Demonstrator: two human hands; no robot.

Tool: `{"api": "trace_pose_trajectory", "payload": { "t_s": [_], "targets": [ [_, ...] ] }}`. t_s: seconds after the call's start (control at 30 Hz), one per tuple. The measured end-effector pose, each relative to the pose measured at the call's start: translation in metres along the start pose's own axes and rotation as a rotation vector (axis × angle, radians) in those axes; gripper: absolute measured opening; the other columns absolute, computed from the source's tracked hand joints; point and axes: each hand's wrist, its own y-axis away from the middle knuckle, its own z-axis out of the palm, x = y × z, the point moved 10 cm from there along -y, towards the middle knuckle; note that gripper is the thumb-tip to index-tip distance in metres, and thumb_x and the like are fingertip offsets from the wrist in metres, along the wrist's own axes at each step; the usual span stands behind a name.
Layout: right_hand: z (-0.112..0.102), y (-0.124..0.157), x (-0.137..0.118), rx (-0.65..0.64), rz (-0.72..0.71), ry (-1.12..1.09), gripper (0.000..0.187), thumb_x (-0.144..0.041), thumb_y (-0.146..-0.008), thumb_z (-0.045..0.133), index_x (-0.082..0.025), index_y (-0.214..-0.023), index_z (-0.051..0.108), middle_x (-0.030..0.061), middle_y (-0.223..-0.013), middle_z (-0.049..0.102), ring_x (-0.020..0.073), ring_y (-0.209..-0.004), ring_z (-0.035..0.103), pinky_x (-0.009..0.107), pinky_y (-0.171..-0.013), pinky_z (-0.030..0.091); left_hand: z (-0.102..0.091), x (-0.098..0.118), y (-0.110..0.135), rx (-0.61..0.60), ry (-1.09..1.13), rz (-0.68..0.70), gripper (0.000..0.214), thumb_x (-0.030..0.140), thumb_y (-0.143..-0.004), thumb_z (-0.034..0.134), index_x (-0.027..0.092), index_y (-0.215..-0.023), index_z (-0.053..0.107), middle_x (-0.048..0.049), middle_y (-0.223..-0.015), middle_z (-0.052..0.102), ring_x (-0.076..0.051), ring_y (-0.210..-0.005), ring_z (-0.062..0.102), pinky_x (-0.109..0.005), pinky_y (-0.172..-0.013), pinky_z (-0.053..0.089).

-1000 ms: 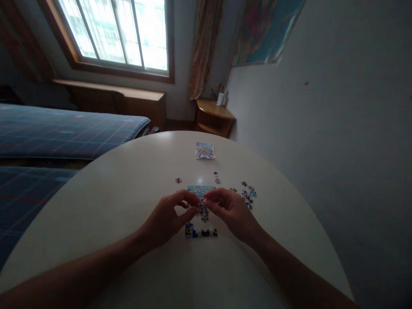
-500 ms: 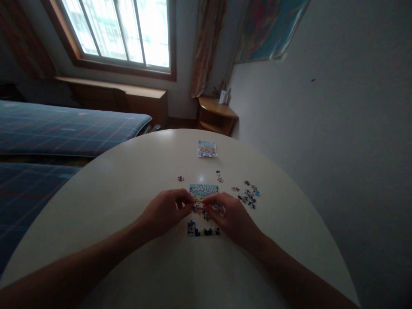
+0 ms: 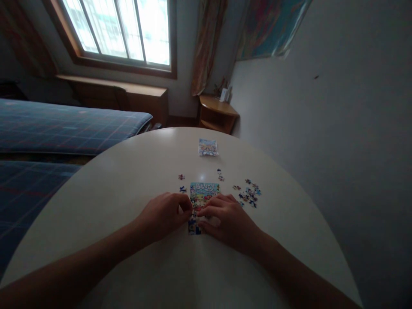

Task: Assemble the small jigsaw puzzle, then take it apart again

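A jigsaw puzzle (image 3: pixel 205 189) with bright lettering along its top lies on the table before me, partly hidden by my hands. My left hand (image 3: pixel 169 210) is at its left edge, thumb and forefinger pinched together; whatever they grip is too small to make out. Across the puzzle's lower right lies my right hand (image 3: pixel 227 216), fingers stretched out and thumb apart, the fingertips touching pieces. Beneath the fingertips a dark bottom strip (image 3: pixel 192 227) of joined pieces shows at its left end. Two loose jigsaw pieces (image 3: pixel 183 189) lie beyond my left hand.
A heap of loose pieces (image 3: pixel 250 195) lies to the right, with a few more pieces (image 3: pixel 220 175) behind the puzzle. Farther back is a printed packet (image 3: pixel 208 147). The round white table (image 3: pixel 128 171) stands near a bed (image 3: pixel 74 128) and a wall (image 3: pixel 347 141).
My right hand has come down and left over the lower puzzle, its fingers spreading from a pinch. The upper puzzle and bottom strip now sit closer together. My left hand has shifted slightly.
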Motion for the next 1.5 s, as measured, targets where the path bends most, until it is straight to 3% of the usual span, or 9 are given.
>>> {"api": "trace_pose_trajectory", "payload": {
  "t_s": [0.5,0.83,1.2,1.5],
  "targets": [
    [0.005,0.0,-0.006,-0.058,0.001,0.049,0.008,-0.03,-0.086,0.067,-0.026,-0.091,0.072,0.0017,-0.093,0.073,0.0207,-0.092,0.062,0.037,-0.084,0.036,0.005,-0.012,-0.003,-0.058,-0.017,0.017,0.015,0.027,-0.079,0.06,0.03,-0.081,0.074,0.0002,-0.078,0.074,-0.019,-0.068,0.065,-0.026,-0.06,0.042],
    [0.008,0.001,-0.002,-0.053,0.032,0.078,0.015,-0.033,-0.085,0.069,-0.025,-0.096,0.072,0.0034,-0.094,0.072,0.0219,-0.094,0.062,0.037,-0.084,0.037,0.012,-0.004,-0.002,-0.101,-0.05,-0.007,0.013,0.027,-0.08,0.06,0.026,-0.084,0.072,-0.0009,-0.08,0.072,-0.02,-0.073,0.065,-0.026,-0.063,0.042],
    [0.006,0.001,-0.002,-0.048,0.074,0.074,0.011,-0.029,-0.083,0.07,-0.022,-0.09,0.066,0.0023,-0.092,0.069,0.0219,-0.093,0.062,0.037,-0.085,0.036,0.015,0.001,0.003,-0.122,-0.045,0.0,0.013,0.024,-0.085,0.056,0.023,-0.09,0.068,-0.0019,-0.09,0.069,-0.018,-0.076,0.063,-0.027,-0.067,0.043],
    [0.007,0.001,-0.008,-0.02,-0.017,0.028,0.002,-0.025,-0.086,0.067,-0.023,-0.086,0.068,0.0004,-0.093,0.071,0.0175,-0.092,0.063,0.033,-0.084,0.036,0.015,0.004,0.003,-0.143,-0.04,-0.042,0.015,0.021,-0.082,0.055,0.022,-0.091,0.067,-0.0024,-0.088,0.07,-0.019,-0.076,0.063,-0.028,-0.067,0.042]
  ]
}}
